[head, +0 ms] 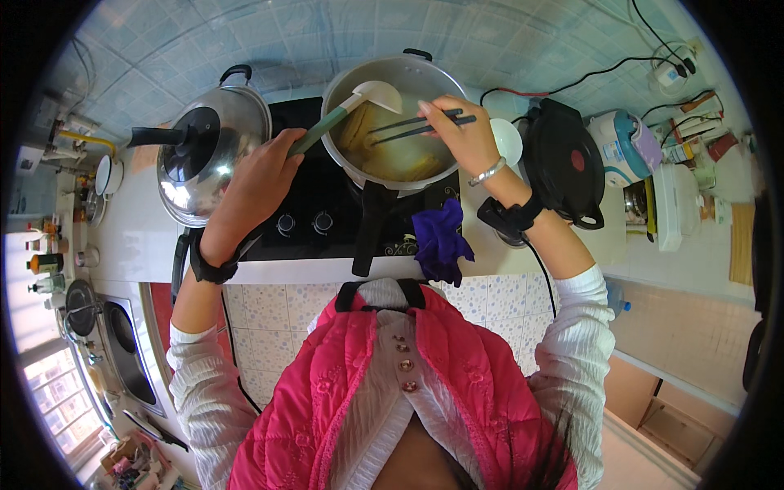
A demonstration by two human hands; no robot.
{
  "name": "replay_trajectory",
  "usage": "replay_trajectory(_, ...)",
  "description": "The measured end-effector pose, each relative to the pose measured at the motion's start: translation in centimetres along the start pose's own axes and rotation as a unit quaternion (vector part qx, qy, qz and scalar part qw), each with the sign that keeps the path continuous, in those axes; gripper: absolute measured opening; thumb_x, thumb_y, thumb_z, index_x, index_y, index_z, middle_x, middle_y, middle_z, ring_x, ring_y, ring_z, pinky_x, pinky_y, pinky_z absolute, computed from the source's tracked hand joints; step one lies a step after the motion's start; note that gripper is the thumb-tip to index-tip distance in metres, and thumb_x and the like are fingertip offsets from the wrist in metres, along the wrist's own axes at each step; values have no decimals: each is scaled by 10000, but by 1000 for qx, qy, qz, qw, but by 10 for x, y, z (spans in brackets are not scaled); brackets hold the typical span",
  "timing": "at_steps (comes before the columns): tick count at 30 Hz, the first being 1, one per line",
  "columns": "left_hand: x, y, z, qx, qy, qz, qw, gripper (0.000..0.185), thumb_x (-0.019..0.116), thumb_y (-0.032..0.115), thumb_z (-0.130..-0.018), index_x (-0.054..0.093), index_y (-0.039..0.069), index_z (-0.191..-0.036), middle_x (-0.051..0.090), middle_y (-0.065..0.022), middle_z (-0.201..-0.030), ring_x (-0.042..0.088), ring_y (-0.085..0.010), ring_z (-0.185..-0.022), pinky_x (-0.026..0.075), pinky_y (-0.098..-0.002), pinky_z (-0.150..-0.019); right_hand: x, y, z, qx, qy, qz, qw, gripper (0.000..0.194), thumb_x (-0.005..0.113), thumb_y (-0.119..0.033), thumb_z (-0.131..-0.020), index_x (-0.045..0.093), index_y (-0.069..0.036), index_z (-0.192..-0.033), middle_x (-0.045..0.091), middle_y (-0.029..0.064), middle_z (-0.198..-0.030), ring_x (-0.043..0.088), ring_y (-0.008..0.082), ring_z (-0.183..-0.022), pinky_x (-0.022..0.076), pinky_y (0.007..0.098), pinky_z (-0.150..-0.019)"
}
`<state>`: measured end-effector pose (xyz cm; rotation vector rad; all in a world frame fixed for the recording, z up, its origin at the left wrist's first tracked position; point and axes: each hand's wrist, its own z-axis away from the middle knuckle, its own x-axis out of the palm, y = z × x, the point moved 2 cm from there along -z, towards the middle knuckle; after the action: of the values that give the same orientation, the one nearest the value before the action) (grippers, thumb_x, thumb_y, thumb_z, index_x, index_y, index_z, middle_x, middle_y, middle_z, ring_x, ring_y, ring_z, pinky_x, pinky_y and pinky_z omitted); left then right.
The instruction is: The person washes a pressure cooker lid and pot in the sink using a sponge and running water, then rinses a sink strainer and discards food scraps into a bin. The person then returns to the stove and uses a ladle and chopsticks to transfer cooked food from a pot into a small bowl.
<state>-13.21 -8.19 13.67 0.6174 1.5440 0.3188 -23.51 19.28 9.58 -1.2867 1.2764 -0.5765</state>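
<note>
My left hand [260, 174] grips the green handle of a ladle [381, 96], whose pale head is over the pot. In my right hand [464, 133] is a pair of dark chopsticks [401, 130], their tips down among the food at the pot's left side. The deep metal pot [334, 150] stands on a black glass cooktop [294, 190], its long black handle towards me. Cloudy liquid fills part of it. Yellowish-brown food pieces [358, 131] lie at its left and another yellowish piece [422, 166] at lower right; their kind is unclear.
Left of the pot stands a lidded steel wok [236, 135]. A purple cloth [442, 236] hangs over the counter's front edge. To the right are a white bowl [507, 142], a black electric griddle [563, 162] and a cable [566, 86]. A sink [131, 352] lies far left.
</note>
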Motion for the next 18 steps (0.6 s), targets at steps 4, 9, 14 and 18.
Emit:
replay_trajectory(4, 1, 1, 3, 6, -23, 2, 1000, 272, 536, 120, -911, 517, 29, -1166, 639, -218, -957, 599, -420, -883, 470, -477, -731, -4, -3, 3, 12, 2, -35, 999, 271, 605, -228, -928, 662, 35, -892, 657, 64, -844, 610, 105, -704, 546, 236, -643)
replay_trajectory(9, 2, -4, 8, 18, -8, -13, 1000, 275, 539, 112, -905, 508, 25, -1164, 638, -218, -960, 601, -420, -880, 473, -481, -736, -14, 6, 14, 100, 30, -84, 991, 291, 595, -264, -931, 682, 13, -920, 652, 58, -765, 656, 127, -653, 517, 210, -585)
replay_trajectory(14, 5, -8, 5, 18, -13, -42, 999, 266, 540, 104, -901, 512, 24, -1153, 637, -220, -960, 607, -417, -870, 480, -487, -724, 4, 27, 0, 134, -1, -108, 985, 333, 603, -328, -926, 660, 0, -943, 657, 53, -839, 689, 161, -700, 520, 201, -602)
replay_trajectory(18, 5, -8, 6, 10, -9, -40, 999, 264, 541, 105, -901, 509, 23, -1150, 637, -220, -955, 607, -420, -868, 480, -490, -721, 20, 37, -11, 162, -10, -76, 984, 318, 613, -317, -920, 627, -4, -868, 658, 56, -823, 691, 158, -685, 515, 200, -582)
